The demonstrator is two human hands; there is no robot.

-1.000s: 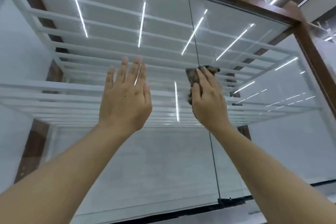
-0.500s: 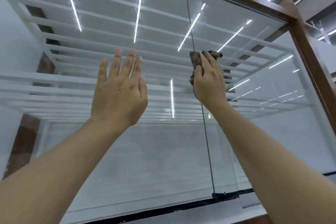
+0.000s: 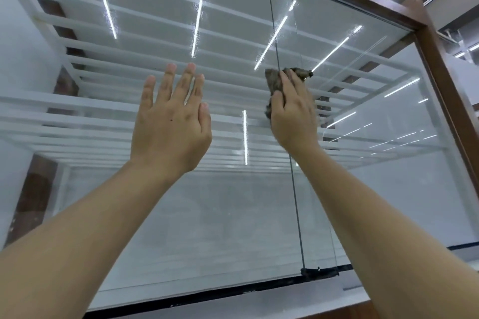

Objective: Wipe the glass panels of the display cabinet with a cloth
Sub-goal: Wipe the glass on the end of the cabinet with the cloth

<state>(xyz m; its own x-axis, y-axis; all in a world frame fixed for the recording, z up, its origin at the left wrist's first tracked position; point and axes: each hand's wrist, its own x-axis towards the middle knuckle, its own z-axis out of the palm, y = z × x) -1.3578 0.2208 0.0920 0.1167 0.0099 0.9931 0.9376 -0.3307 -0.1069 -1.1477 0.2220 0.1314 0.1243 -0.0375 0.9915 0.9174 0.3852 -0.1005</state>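
The display cabinet's left glass panel (image 3: pixel 220 215) and right glass panel (image 3: pixel 388 176) meet at a vertical seam (image 3: pixel 297 215). My right hand (image 3: pixel 294 114) holds a crumpled dark brown cloth (image 3: pixel 273 80) against the glass right at the seam, high up. Its fingers lie over the cloth and its thumb sits at the cloth's left edge. My left hand (image 3: pixel 171 122) rests flat on the left panel with its fingers spread and pointing up, a hand's width to the left of the cloth. Most of the cloth is hidden under my right hand.
A brown wooden frame (image 3: pixel 445 90) runs along the cabinet's top and right side. White slatted shelves (image 3: pixel 77 111) show behind the glass, with reflected ceiling light strips. A black track (image 3: pixel 207 295) runs along the panels' bottom edge.
My right hand has slid the cloth up along the seam. My left hand stays flat on the left panel.
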